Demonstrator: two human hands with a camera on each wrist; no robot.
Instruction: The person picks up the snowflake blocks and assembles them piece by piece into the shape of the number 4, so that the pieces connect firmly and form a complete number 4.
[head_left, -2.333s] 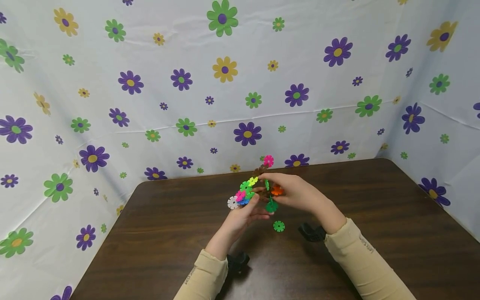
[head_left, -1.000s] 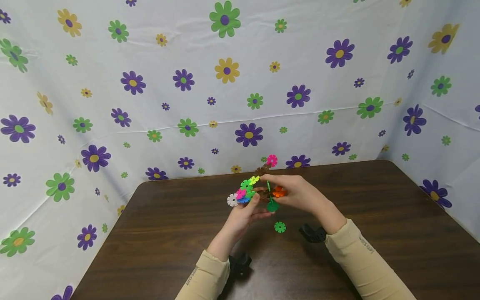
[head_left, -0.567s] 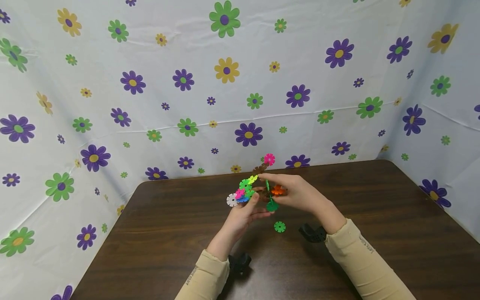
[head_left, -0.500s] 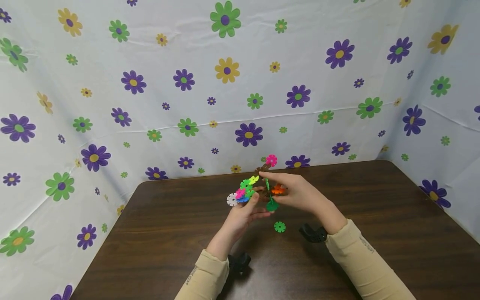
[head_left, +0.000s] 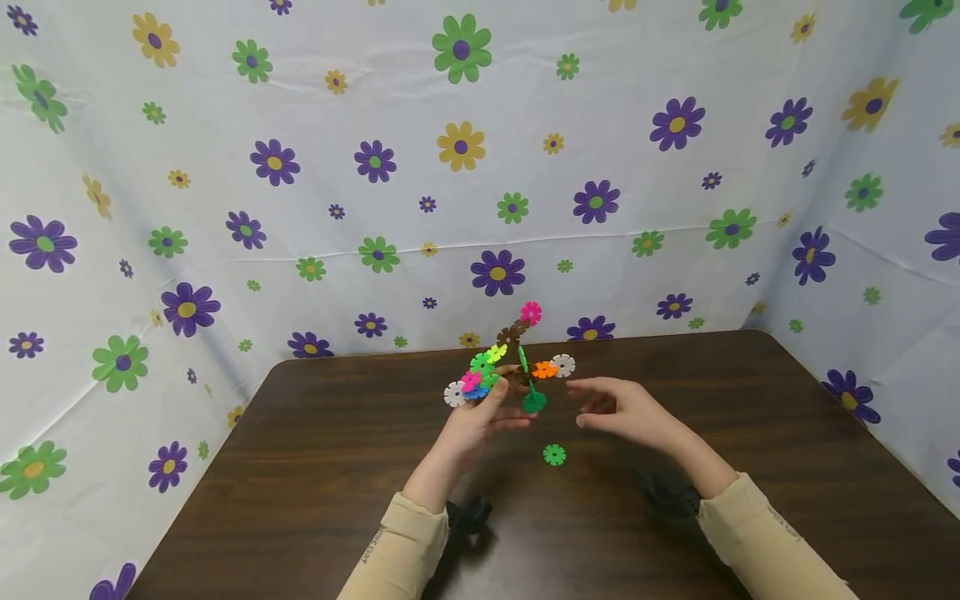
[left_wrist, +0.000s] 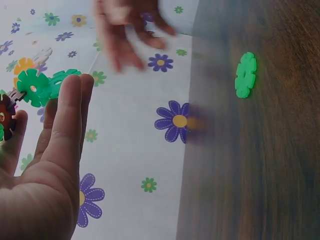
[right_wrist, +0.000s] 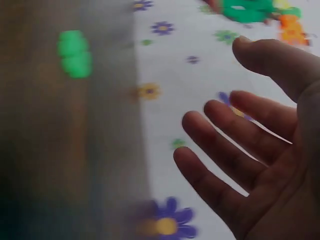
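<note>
A chain of interlocking plastic discs in several colours [head_left: 482,363] is held up over the table by my left hand [head_left: 474,423], its thumb and fingers around the lower discs. A pink disc [head_left: 531,313] tops a brown branch. On the right side an orange disc [head_left: 545,369] bears a white disc [head_left: 564,365] at its outer end. Dark green discs [left_wrist: 34,87] stand by the fingertips in the left wrist view. My right hand [head_left: 632,410] is apart from the discs, fingers spread and holding nothing, as the right wrist view shows.
One loose green disc [head_left: 554,455] lies on the dark wooden table [head_left: 337,483] below the hands. A white curtain with printed flowers [head_left: 420,208] hangs behind the table and along its sides. Black wrist camera mounts [head_left: 469,515] sit under both wrists.
The right hand has let go of the discs and moved right and down, uncovering the white disc beyond the orange one. The left hand still holds the chain, slightly further left.
</note>
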